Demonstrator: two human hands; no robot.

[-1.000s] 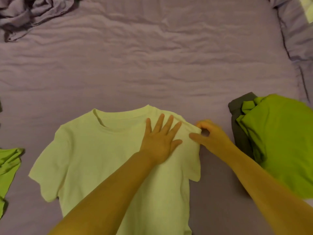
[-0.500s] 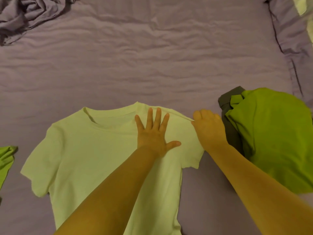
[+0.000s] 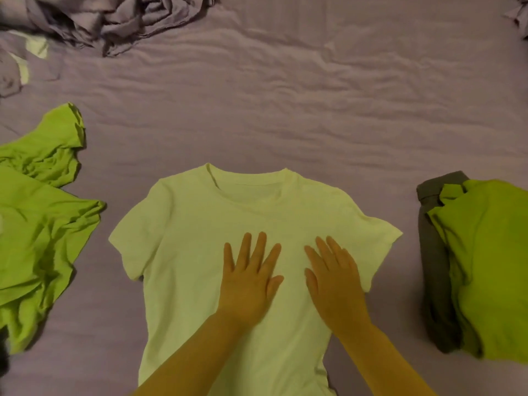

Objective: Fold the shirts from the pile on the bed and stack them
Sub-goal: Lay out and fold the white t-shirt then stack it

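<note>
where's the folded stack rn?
Head view, right edge: the folded stack, a green shirt on a grey one, lies on the bed to the right of the pale shirt, clear of its sleeve and of both hands.

I see my left hand [image 3: 249, 284] and right hand [image 3: 334, 284] lying flat, palms down and fingers spread, side by side in the lower centre of the frame, both forearms bare.

Pale yellow shirt [image 3: 200, 252], lime green shirts [image 3: 43, 238], lilac bedsheet [image 3: 285, 110].
</note>
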